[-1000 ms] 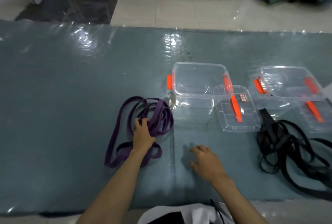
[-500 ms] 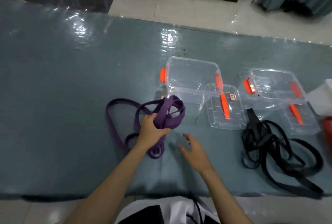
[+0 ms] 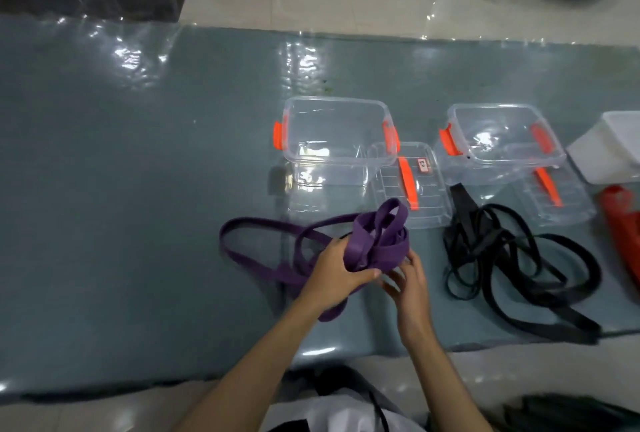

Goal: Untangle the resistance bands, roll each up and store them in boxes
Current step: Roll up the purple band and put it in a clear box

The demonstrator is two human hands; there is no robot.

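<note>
A tangled purple resistance band (image 3: pixel 375 241) is bunched and lifted off the table, with loose loops trailing left onto the grey-green cover. My left hand (image 3: pixel 334 272) grips the bunch from the left. My right hand (image 3: pixel 408 279) touches its underside from the right, fingers curled at the band. A tangled black resistance band (image 3: pixel 512 258) lies on the table to the right, untouched. Behind stand two clear boxes with orange latches, one in the middle (image 3: pixel 337 133) and one to the right (image 3: pixel 502 135).
A clear lid with an orange handle (image 3: pixel 412 185) lies in front of the middle box, and a second lid (image 3: pixel 554 196) lies by the right box. A white container (image 3: pixel 616 154) and a red object (image 3: pixel 623 223) sit at the far right. The table's near edge runs below my forearms.
My left hand has lifted the purple bunch and carried it rightward. My right hand rose from the table and came up against the band.
</note>
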